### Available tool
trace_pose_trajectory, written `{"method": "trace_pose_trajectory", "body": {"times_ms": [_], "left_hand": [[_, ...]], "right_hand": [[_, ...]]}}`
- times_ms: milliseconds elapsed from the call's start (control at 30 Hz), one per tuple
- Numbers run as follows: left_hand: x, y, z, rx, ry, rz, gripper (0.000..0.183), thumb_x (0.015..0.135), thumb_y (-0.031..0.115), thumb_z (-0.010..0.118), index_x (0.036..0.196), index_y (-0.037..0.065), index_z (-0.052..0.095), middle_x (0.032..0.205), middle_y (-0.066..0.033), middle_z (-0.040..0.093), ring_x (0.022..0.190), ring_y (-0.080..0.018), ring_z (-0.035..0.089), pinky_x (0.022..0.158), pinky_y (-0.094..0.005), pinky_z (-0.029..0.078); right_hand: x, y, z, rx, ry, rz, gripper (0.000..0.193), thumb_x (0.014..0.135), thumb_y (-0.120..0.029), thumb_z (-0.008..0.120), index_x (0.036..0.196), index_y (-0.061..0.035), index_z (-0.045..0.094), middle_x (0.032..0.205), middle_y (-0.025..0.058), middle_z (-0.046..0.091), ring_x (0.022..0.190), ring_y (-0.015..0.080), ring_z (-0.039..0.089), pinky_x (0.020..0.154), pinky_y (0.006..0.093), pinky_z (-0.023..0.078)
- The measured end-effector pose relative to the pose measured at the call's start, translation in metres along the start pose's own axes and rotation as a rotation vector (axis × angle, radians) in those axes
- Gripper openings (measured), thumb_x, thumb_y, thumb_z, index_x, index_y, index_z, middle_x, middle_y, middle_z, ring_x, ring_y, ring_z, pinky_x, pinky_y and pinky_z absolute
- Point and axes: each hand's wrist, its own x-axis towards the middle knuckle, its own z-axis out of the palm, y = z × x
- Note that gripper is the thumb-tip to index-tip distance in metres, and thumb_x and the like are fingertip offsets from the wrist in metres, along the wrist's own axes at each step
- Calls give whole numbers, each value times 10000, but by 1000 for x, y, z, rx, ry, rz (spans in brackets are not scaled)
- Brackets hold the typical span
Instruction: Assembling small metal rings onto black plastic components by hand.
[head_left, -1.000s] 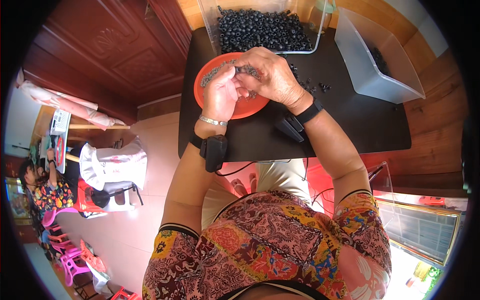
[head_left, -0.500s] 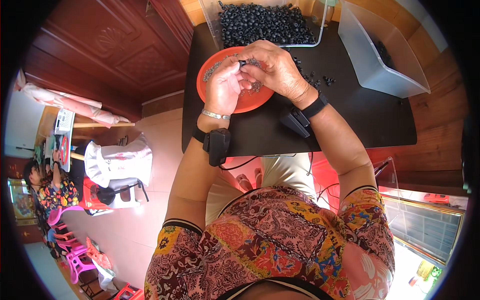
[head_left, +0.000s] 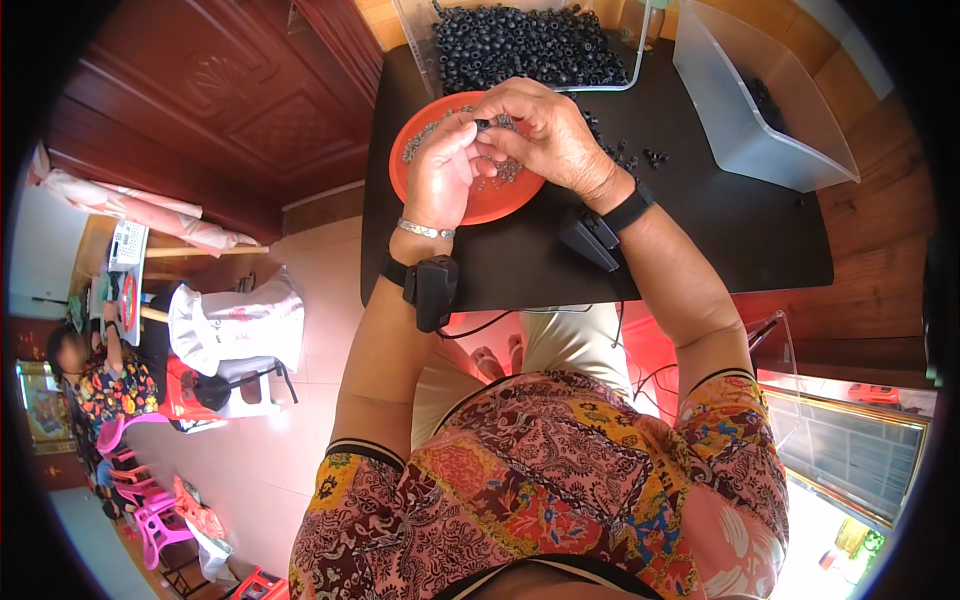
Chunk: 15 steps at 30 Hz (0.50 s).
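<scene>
Over an orange-red plate both my hands meet at their fingertips. A small black ring-like part is pinched between them. My left hand has its palm turned up, thumb and fingers closed on the part. From the right, my right hand reaches across, its finger and thumb closed on that same piece. Small grey, metal-looking pieces lie scattered on the plate under my hands. Whether one of them sits in the black part cannot be made out.
Behind the plate, a clear bin holds many black parts. Several loose ones lie on the dark table. At the right stands a translucent tub with some black parts inside. Another person sits far left.
My hands have shifted very slightly, still pinching the black part. The view has moved a little; otherwise the scene looks the same.
</scene>
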Motion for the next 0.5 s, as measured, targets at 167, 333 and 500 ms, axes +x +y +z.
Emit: {"method": "trace_pose_trajectory", "body": {"times_ms": [167, 333, 500], "left_hand": [[2, 1, -2, 130, 8, 52, 218, 887, 212, 514, 999, 31, 563, 868, -53, 617, 766, -159, 605, 643, -253, 453], [0, 7, -9, 47, 134, 75, 216, 894, 226, 516, 959, 31, 581, 855, -64, 619, 756, -180, 607, 644, -272, 458], [4, 13, -31, -157, 334, 127, 212, 897, 233, 527, 919, 32, 590, 834, -83, 615, 728, -208, 599, 636, -299, 456]], "right_hand": [[2, 0, -3, -2, -2, -16, 236, 743, -71, 715, 971, -82, 655, 920, 50, 644, 886, 231, 618, 791, 318, 505], [2, -4, 3, 11, 48, 69, 199, 752, -78, 712, 942, -69, 656, 896, 63, 639, 866, 239, 621, 768, 326, 507], [-5, 2, 5, -82, -192, -16, 153, 726, -52, 703, 870, -73, 656, 850, 66, 628, 826, 256, 610, 741, 342, 502]]}}
